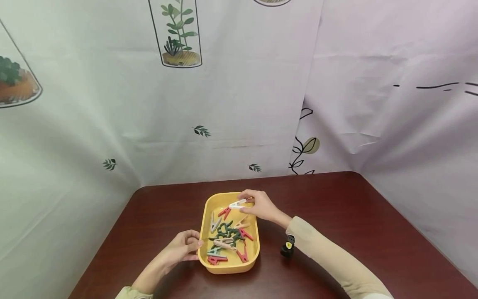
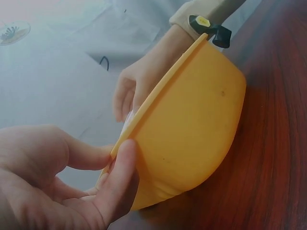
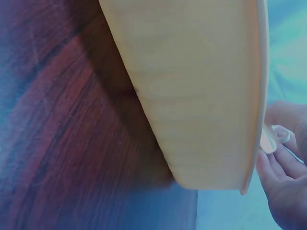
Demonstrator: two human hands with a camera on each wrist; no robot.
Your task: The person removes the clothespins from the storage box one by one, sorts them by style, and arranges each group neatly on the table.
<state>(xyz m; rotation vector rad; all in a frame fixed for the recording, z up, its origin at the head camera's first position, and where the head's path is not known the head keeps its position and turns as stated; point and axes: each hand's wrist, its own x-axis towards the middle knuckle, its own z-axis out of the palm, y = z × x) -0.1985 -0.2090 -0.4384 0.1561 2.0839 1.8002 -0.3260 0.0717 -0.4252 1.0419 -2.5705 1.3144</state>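
A yellow plastic basket (image 1: 228, 270) stands on the table with several clothespins in it. My left hand (image 1: 183, 248) pinches its left rim between thumb and fingers, seen close in the left wrist view. Over the far right part of the basket, my right hand (image 1: 260, 205) holds a white clothespin (image 1: 237, 204) by its thumb and fingertips. Below it lie a red clothespin (image 1: 225, 213), a grey one (image 1: 214, 224) and a beige one (image 1: 242, 224). Dark green clothespins (image 1: 225, 228) are heaped mid-basket, with more red and pale ones nearer the front.
The dark red-brown wooden table (image 1: 310, 199) extends around the basket. A white printed cloth (image 1: 239, 104) hangs behind it and at both sides. A small black device (image 1: 287, 246) with a yellow mark sits at the right wrist.
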